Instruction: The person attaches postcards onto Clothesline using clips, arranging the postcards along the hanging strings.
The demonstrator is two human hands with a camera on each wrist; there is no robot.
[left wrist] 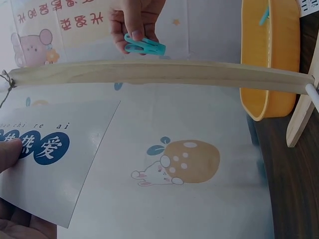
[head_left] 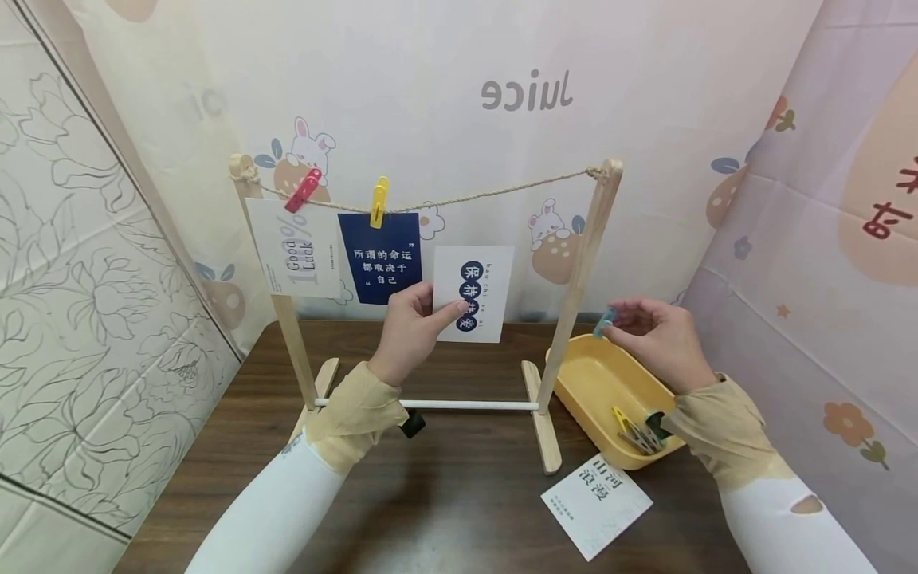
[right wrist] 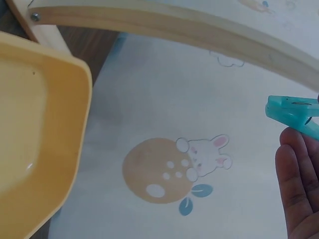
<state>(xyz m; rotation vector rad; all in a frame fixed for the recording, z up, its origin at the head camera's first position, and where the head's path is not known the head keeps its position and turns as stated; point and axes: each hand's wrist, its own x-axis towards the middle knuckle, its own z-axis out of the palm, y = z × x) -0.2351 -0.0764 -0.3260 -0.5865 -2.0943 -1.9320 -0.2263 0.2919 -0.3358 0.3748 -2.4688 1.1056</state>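
Note:
My left hand [head_left: 412, 331] pinches a white card [head_left: 491, 279] with blue circles and Chinese characters, below the twine [head_left: 495, 194]. Thumb in front, fingers behind, it holds the card upright, apart from the twine. Above the yellow bin's far end, my right hand [head_left: 663, 335] pinches a teal clothespin [left wrist: 144, 46] between thumb and fingers. On the twine hang a white "Good Luck" card [head_left: 290, 263] under a red clothespin [head_left: 304, 190] and a navy card [head_left: 383, 275] under a yellow clothespin [head_left: 378, 202].
The twine spans two wooden posts [head_left: 577, 279] joined by a white rod [head_left: 466, 405]. Several clothespins [head_left: 638, 434] lie in the yellow bin [head_left: 574, 399] on the right. Another white card [head_left: 595, 510] lies on the brown table [head_left: 445, 494] before it. Printed curtains [head_left: 445, 48] hang behind.

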